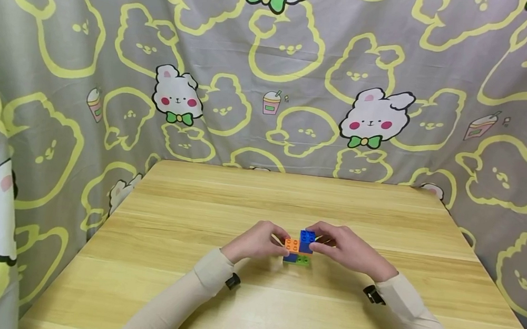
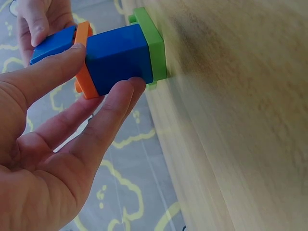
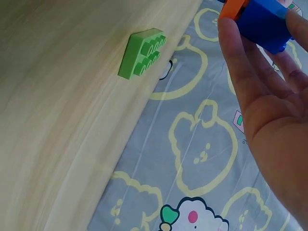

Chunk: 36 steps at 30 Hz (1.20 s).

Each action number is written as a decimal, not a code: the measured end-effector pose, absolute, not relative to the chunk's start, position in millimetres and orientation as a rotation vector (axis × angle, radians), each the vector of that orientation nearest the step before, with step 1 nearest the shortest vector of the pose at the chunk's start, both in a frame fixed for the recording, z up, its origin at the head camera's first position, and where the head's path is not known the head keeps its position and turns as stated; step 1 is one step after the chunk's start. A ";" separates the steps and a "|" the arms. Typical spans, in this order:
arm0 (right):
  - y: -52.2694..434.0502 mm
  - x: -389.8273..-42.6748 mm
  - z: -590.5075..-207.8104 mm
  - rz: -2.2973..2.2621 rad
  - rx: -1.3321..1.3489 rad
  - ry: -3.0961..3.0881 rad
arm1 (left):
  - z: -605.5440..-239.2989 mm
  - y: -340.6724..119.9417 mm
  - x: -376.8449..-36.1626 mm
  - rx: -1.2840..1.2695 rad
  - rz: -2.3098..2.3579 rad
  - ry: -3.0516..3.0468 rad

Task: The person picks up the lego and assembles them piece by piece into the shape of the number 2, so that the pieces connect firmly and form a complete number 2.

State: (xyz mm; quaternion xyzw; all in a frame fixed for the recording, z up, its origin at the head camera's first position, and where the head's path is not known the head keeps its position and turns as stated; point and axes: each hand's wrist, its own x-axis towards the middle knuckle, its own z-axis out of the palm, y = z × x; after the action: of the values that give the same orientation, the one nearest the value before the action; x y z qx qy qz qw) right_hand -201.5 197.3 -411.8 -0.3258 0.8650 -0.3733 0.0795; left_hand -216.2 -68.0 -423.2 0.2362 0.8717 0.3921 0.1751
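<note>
A stack of toy building blocks stands on the wooden table in front of me. At its base lies a flat green block (image 3: 129,57), with bare studs at its right end. A lower blue block (image 2: 119,58) rises from its left end, topped by a flat orange block (image 1: 291,245). On the orange block's right half sits an upper blue block (image 1: 306,240). My left hand (image 1: 260,241) grips the stack from the left, thumb at the orange block and fingertips against the lower blue one. From the right, my right hand (image 1: 348,251) pinches the upper blue block between thumb and fingers.
The light wooden table (image 1: 222,197) spreads out around the stack. Beyond its back and side edges hangs a grey curtain (image 1: 267,128) with yellow outlines and white cartoon animals. A small black device (image 1: 233,281) sits under the left wrist, another (image 1: 374,295) beside the right.
</note>
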 end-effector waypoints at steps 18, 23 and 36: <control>198.1 -203.2 -415.6 -1.150 -0.949 2.572 | -423.6 -68.9 -215.8 0.669 1.113 2.467; 199.3 -204.9 -417.5 -1.177 -0.920 2.547 | -423.3 -68.9 -215.8 0.665 1.109 2.470; 199.8 -204.9 -416.4 -1.203 -0.914 2.544 | -423.0 -68.3 -216.4 0.652 1.114 2.468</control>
State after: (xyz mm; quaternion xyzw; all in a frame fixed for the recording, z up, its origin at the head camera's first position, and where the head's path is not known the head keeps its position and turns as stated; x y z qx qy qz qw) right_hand -204.9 199.8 -416.4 -0.3075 0.8562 -0.4049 0.0912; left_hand -216.4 -68.3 -423.0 0.2303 0.8721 0.3937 0.1774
